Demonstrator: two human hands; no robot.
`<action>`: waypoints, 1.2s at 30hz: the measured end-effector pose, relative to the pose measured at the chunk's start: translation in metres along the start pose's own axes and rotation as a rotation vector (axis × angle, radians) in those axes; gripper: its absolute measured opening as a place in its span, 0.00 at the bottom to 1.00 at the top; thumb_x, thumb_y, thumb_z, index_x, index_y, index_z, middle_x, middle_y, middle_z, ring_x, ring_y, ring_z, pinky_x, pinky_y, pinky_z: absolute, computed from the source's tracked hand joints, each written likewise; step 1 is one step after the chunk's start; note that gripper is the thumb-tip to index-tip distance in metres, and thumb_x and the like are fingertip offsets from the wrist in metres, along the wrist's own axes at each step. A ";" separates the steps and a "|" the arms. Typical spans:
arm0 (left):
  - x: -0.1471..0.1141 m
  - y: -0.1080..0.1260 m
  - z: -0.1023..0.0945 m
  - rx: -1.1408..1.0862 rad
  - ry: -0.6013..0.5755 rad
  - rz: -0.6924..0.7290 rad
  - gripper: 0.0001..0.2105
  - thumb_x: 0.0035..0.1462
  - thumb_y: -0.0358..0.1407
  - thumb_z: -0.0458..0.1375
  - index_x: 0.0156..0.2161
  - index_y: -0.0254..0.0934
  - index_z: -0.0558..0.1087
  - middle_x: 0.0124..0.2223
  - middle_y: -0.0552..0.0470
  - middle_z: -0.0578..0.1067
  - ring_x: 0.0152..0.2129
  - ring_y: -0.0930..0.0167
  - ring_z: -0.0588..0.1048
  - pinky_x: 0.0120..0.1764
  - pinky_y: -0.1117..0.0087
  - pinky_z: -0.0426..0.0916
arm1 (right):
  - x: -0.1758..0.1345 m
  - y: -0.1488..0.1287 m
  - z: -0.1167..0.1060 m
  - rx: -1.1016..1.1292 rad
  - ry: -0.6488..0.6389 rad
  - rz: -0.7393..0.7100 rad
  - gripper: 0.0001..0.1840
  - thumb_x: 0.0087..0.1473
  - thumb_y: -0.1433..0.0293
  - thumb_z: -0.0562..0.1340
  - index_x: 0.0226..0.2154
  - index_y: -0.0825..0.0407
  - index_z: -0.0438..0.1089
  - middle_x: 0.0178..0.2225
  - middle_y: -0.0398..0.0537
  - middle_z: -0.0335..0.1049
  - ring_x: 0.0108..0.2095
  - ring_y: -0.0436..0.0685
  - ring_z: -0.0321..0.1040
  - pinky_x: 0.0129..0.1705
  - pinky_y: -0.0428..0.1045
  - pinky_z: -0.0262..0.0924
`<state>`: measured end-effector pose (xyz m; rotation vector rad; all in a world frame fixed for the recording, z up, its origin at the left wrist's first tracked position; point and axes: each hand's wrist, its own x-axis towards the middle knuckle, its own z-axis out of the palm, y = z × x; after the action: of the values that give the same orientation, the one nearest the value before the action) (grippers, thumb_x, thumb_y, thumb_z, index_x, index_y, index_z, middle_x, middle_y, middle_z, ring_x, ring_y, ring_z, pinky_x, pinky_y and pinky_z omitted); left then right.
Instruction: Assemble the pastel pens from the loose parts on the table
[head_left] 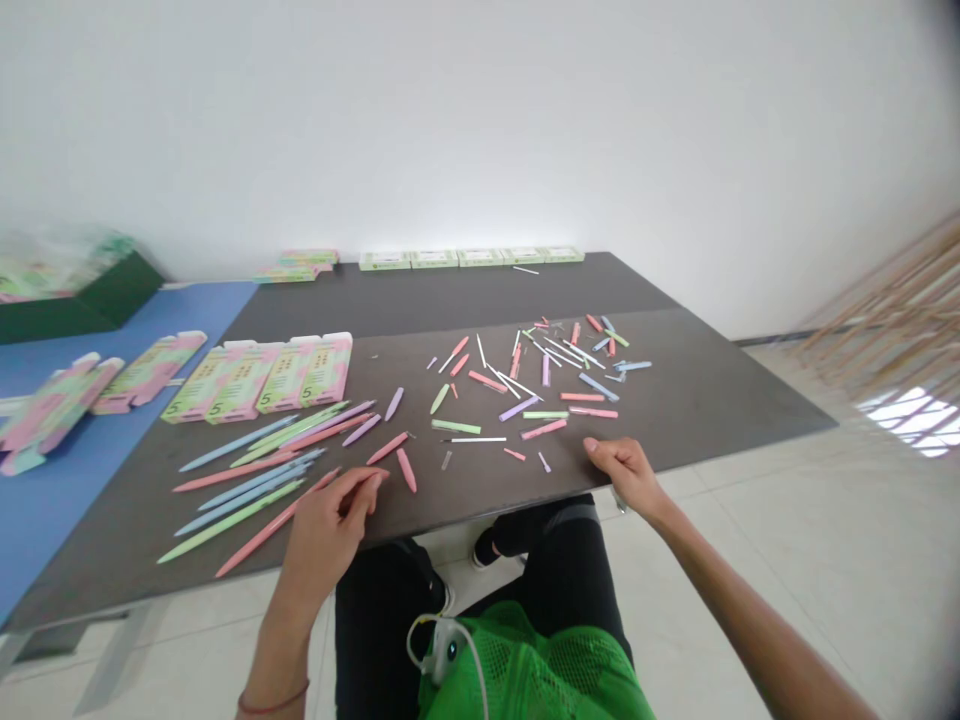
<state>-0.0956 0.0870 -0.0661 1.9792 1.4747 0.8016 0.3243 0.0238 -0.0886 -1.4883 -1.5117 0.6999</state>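
My left hand (330,520) is over the front of the dark table, thumb and fingers pressed together; whatever may be between the fingertips is too small to make out. It partly covers a long pink pen (262,530). Just beyond its fingertips are a pink pen barrel piece (406,469) and another pink piece with a metal tip (388,448). My right hand (626,475) rests at the table's front edge, fingers curled in and thumb pointing left, with nothing visible in it. Left of it are a pink clip part (544,430) and a small purple piece (544,462).
Assembled pens (240,488) in several colours lie at left, below flat pen boxes (326,372). Loose barrels, clips and white refills (480,439) are scattered mid-table. Green boxes (457,258) line the back. A dark green bin (112,290) stands far left on a blue surface (210,305).
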 end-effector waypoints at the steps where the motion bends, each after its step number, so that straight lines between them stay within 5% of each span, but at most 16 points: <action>1: 0.000 -0.001 0.000 -0.017 -0.007 -0.019 0.18 0.68 0.50 0.54 0.44 0.38 0.79 0.26 0.58 0.71 0.16 0.73 0.68 0.24 0.71 0.62 | 0.000 0.001 0.000 0.007 0.010 -0.001 0.39 0.66 0.40 0.54 0.19 0.48 0.40 0.20 0.37 0.34 0.22 0.47 0.33 0.24 0.50 0.31; 22: 0.001 0.004 -0.006 -0.090 -0.057 -0.087 0.21 0.64 0.54 0.57 0.44 0.37 0.79 0.26 0.57 0.70 0.15 0.74 0.66 0.20 0.73 0.60 | -0.005 -0.001 0.004 0.069 0.002 0.021 0.36 0.68 0.44 0.55 0.21 0.49 0.41 0.22 0.39 0.35 0.25 0.49 0.33 0.25 0.49 0.35; 36: 0.004 0.002 -0.003 0.031 -0.054 0.045 0.19 0.68 0.49 0.53 0.43 0.38 0.80 0.24 0.57 0.72 0.16 0.72 0.69 0.23 0.71 0.60 | -0.001 0.000 0.002 0.041 -0.023 0.038 0.37 0.66 0.42 0.56 0.21 0.48 0.40 0.22 0.38 0.35 0.24 0.49 0.34 0.25 0.49 0.34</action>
<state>-0.0958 0.0905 -0.0616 2.0472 1.4249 0.7426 0.3226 0.0235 -0.0898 -1.4865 -1.4815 0.7687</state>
